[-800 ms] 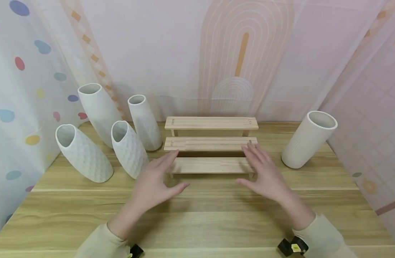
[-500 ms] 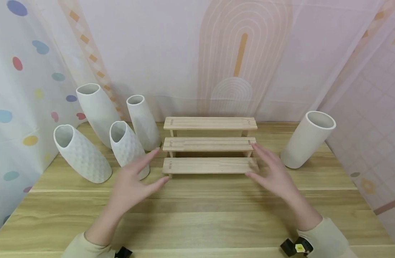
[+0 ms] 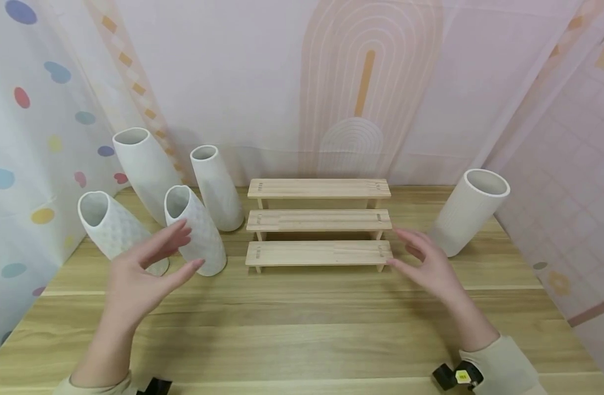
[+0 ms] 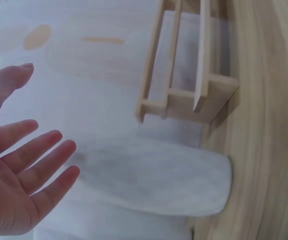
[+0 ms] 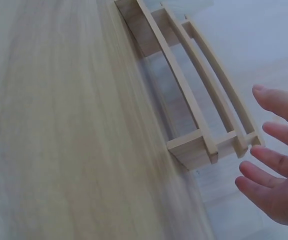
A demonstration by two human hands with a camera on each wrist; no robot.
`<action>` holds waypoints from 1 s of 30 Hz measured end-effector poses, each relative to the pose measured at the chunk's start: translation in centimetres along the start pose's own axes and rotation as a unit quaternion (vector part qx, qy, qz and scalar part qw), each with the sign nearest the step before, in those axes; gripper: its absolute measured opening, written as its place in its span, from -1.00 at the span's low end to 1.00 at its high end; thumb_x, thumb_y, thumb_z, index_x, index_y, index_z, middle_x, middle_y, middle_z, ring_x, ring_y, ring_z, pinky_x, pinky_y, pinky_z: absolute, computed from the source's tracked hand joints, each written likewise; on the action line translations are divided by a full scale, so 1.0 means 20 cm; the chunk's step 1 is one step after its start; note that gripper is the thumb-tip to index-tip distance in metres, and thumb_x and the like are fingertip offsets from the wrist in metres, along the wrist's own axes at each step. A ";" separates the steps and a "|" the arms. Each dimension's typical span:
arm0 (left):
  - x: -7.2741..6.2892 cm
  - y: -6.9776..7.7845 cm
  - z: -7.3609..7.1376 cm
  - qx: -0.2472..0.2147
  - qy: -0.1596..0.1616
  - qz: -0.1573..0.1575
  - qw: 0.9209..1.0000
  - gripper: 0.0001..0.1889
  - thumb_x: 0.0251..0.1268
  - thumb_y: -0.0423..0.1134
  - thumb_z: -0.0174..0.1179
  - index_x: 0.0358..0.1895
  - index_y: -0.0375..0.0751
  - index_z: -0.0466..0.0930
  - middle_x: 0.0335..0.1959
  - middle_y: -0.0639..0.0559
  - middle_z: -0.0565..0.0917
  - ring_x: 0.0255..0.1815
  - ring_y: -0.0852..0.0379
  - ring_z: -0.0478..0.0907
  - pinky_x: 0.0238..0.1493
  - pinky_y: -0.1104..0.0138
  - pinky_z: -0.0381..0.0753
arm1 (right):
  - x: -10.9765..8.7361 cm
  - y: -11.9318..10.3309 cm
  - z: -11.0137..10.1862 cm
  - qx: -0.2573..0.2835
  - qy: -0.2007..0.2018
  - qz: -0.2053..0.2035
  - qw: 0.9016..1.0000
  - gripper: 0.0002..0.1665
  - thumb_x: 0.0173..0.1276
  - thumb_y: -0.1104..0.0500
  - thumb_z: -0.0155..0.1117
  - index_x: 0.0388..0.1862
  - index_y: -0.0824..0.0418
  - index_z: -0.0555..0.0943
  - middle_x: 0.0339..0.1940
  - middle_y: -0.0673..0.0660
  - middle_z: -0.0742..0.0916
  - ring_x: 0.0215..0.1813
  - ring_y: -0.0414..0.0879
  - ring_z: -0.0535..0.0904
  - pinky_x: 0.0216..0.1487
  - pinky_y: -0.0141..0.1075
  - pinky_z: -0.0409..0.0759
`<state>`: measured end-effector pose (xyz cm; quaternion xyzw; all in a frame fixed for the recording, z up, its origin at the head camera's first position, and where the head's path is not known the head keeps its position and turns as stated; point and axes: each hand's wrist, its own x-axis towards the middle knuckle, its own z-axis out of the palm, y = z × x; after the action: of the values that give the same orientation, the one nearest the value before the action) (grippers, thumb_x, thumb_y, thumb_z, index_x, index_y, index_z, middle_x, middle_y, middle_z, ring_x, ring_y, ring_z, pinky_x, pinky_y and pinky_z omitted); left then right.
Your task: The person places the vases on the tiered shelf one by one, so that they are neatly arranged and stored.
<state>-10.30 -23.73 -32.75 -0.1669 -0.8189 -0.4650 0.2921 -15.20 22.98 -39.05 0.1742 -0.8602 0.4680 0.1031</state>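
My left hand (image 3: 141,274), fingers spread and holding nothing, hovers in front of two dimpled white vases, the left dimpled vase (image 3: 115,233) and the right dimpled vase (image 3: 203,241). In the left wrist view its palm faces up beside a white vase (image 4: 154,175). A three-tier wooden stand (image 3: 319,253) with bare shelves stands at the table's middle. Close to the stand's right end is my right hand (image 3: 432,269), its fingers loosely bent around air, thumb near the lowest shelf's corner. Behind that hand a ribbed white vase (image 3: 472,211) stands upright.
A tall smooth white vase (image 3: 146,170) and a slimmer white vase (image 3: 218,189) stand at the back left. Patterned curtain (image 3: 232,71) hangs behind and along both sides of the wooden table (image 3: 302,329).
My left hand has moved left, from the stand's left end to in front of the dimpled vases. The right hand has shifted slightly right, off the stand's shelves.
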 end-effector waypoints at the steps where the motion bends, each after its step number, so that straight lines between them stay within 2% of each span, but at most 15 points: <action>1: 0.00 -0.01 -0.02 -0.004 0.009 0.003 1.000 -0.28 -0.30 -0.71 0.49 0.15 -0.39 0.62 -0.06 0.06 0.75 -0.10 0.33 0.68 -0.06 0.56 0.57 | 0.00 0.00 0.00 0.005 -0.002 0.005 1.000 -0.31 0.20 0.34 0.48 0.32 0.37 0.48 0.25 0.33 0.53 0.26 0.24 0.46 0.27 0.00 0.44; 5: 0.01 -0.03 -0.07 -0.007 0.031 0.003 0.999 -0.28 -0.30 -0.76 0.44 0.16 -0.44 0.60 -0.07 0.09 0.75 -0.09 0.32 0.67 -0.06 0.56 0.57 | 0.00 0.02 0.01 0.025 -0.007 0.023 0.999 -0.33 0.23 0.34 0.46 0.32 0.39 0.47 0.22 0.35 0.53 0.24 0.27 0.47 0.26 0.01 0.46; 10: 0.05 -0.04 -0.09 0.022 0.034 -0.029 0.999 -0.23 -0.24 -0.69 0.48 0.24 -0.28 0.58 0.03 0.13 0.70 -0.03 0.33 0.64 -0.03 0.58 0.54 | 0.01 0.05 0.02 0.037 -0.023 0.032 0.999 -0.33 0.24 0.35 0.44 0.32 0.43 0.45 0.24 0.39 0.53 0.22 0.30 0.49 0.24 0.08 0.48; 16: 0.09 -0.08 -0.09 0.033 0.048 -0.059 0.997 -0.18 -0.26 -0.66 0.50 0.27 -0.20 0.57 0.02 0.09 0.63 -0.01 0.28 0.60 -0.06 0.60 0.55 | 0.03 0.08 0.02 0.047 -0.060 0.070 0.995 -0.31 0.30 0.28 0.41 0.39 0.35 0.42 0.32 0.37 0.48 0.25 0.30 0.49 0.21 0.02 0.52; 19: 0.11 -0.11 -0.10 0.024 0.033 -0.081 0.996 -0.16 -0.18 -0.62 0.50 0.33 -0.16 0.51 0.08 0.05 0.59 0.04 0.25 0.57 -0.04 0.60 0.54 | 0.04 0.10 0.03 0.057 -0.078 0.093 0.991 -0.29 0.34 0.23 0.39 0.43 0.32 0.38 0.38 0.37 0.44 0.29 0.30 0.45 0.19 -0.02 0.54; 25: 0.17 -0.19 -0.09 -0.019 -0.030 -0.115 0.993 -0.16 0.01 -0.55 0.45 0.45 -0.16 0.36 0.24 0.04 0.51 0.14 0.26 0.49 0.04 0.57 0.52 | 0.06 0.11 0.04 0.056 -0.095 0.102 0.989 -0.26 0.37 0.20 0.36 0.46 0.35 0.33 0.44 0.36 0.39 0.27 0.33 0.46 0.13 -0.06 0.57; 30: 0.19 -0.26 -0.09 -0.071 -0.065 -0.128 0.987 -0.15 0.09 -0.56 0.39 0.49 -0.07 0.30 0.21 0.09 0.52 0.17 0.22 0.46 0.06 0.57 0.49 | 0.08 0.11 0.05 0.057 -0.091 0.122 0.987 -0.26 0.36 0.19 0.38 0.45 0.34 0.35 0.37 0.38 0.46 0.17 0.26 0.55 -0.01 -0.20 0.61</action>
<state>-15.46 -27.82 -33.06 -0.1107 -0.8156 -0.5438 0.1635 -17.51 22.95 -40.84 0.1153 -0.8526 0.5079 -0.0436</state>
